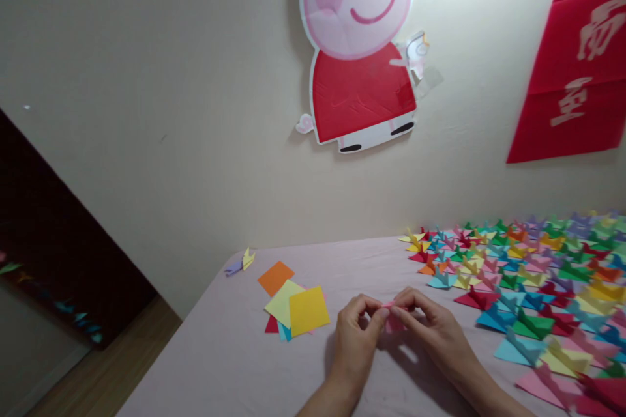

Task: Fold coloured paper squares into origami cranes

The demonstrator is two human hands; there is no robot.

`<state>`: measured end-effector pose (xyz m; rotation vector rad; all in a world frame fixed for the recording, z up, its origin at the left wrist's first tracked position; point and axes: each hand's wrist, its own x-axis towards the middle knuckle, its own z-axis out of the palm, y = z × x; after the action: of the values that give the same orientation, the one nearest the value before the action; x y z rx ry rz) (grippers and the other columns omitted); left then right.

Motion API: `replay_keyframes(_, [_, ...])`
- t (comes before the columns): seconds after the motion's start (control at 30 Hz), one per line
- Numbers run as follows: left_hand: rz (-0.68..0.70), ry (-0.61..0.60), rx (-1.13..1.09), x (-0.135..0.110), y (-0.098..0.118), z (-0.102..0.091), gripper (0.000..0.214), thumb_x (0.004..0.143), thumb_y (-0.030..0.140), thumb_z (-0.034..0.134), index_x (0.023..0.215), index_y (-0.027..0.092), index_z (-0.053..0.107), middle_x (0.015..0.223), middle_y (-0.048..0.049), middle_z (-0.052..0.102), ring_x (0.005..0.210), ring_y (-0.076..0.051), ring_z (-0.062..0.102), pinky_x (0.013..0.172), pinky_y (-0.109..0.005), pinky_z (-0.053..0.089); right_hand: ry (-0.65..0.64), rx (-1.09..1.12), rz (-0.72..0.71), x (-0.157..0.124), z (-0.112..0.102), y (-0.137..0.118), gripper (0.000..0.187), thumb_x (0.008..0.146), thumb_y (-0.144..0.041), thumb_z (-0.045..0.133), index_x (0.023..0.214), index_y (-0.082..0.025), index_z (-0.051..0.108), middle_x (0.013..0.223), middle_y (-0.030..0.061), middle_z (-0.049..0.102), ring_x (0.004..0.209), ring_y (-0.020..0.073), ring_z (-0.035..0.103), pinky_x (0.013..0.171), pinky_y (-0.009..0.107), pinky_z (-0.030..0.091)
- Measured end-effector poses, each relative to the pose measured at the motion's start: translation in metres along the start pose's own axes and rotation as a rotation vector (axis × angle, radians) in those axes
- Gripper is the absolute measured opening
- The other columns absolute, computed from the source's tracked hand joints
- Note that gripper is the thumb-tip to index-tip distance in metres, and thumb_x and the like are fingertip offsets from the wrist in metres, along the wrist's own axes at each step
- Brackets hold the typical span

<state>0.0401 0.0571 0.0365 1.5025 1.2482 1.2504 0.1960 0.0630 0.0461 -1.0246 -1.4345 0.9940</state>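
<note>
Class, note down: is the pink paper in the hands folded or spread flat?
Folded: the pink paper shows as a narrow strip pinched between left hand and right hand.

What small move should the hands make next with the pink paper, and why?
Probably slide the pinch along the pink paper to sharpen its crease: the left hand and right hand both pinch it just above the table, and it looks narrow, already folded.

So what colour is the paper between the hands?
Pink: the small folded paper piece, clearest in the head view.
</note>
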Motion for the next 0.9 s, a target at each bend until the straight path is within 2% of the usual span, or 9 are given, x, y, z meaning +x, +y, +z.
replay_keyframes(0.13, [0.010,0.010,0.005,0.000,0.002,-0.001,0.021,0.085,0.035,0.063,0.074,0.018,0.065,0.070,0.0012,0.060,0.067,-0.014,0.051,0.063,-0.024,0.039,-0.012,-0.025,-0.007,-0.001,0.001,0.004,0.034,0.078,-0.052,0.068,0.068,-0.019,0.064,0.068,0.0012,0.062,0.064,0.0172,0.060,0.059,0.026,0.051])
replay_keyframes(0.23, [0.040,0.020,0.013,-0.001,0.003,-0.002,0.020,0.086,0.033,0.060,0.073,0.018,0.062,0.071,0.0014,0.057,0.066,-0.014,0.049,0.061,-0.023,0.038,0.016,-0.033,0.009,-0.001,0.002,0.008,0.031,0.078,-0.049,0.067,0.088,-0.019,0.068,0.072,0.0002,0.063,0.063,0.0164,0.060,0.058,0.026,0.050])
replay_keyframes(0.3, [0.056,0.025,0.027,-0.001,0.004,-0.002,0.019,0.086,0.032,0.059,0.073,0.018,0.061,0.072,0.0011,0.058,0.067,-0.014,0.050,0.061,-0.023,0.038,0.010,-0.050,0.019,0.000,0.002,0.009,0.033,0.078,-0.048,0.066,0.093,-0.019,0.069,0.073,0.0004,0.064,0.062,0.0163,0.059,0.058,0.027,0.049])
replay_keyframes(0.47, [0.062,0.028,0.093,-0.001,0.001,-0.002,0.018,0.087,0.031,0.057,0.075,0.019,0.060,0.075,0.0008,0.059,0.072,-0.015,0.054,0.064,-0.023,0.039,-0.087,-0.073,0.025,0.000,0.004,0.003,0.030,0.079,-0.047,0.064,0.074,-0.018,0.068,0.064,0.0001,0.063,0.059,0.0158,0.055,0.055,0.026,0.045])
replay_keyframes(0.63, [0.030,0.003,0.083,-0.001,0.000,-0.001,0.021,0.089,0.036,0.058,0.078,0.019,0.061,0.078,-0.0004,0.061,0.075,-0.017,0.055,0.065,-0.024,0.041,-0.109,-0.106,0.043,-0.001,0.004,0.002,0.031,0.080,-0.049,0.063,0.070,-0.019,0.063,0.062,-0.0011,0.062,0.057,0.0148,0.053,0.056,0.026,0.043])
replay_keyframes(0.8, [0.002,-0.064,0.085,-0.002,0.005,0.001,0.016,0.081,0.035,0.067,0.087,0.020,0.064,0.081,0.0001,0.062,0.076,-0.017,0.053,0.068,-0.024,0.041,-0.051,-0.038,0.052,0.003,0.000,0.009,0.031,0.076,-0.050,0.069,0.068,-0.020,0.063,0.066,-0.0004,0.062,0.064,0.0173,0.055,0.061,0.028,0.044])
replay_keyframes(0.9, [-0.041,-0.070,0.069,-0.001,0.006,0.002,0.012,0.078,0.030,0.067,0.083,0.020,0.065,0.076,0.0016,0.061,0.071,-0.016,0.049,0.065,-0.024,0.039,-0.033,0.026,0.093,0.005,-0.002,0.011,0.034,0.073,-0.051,0.072,0.067,-0.019,0.063,0.064,0.0000,0.062,0.064,0.0184,0.056,0.061,0.030,0.045])
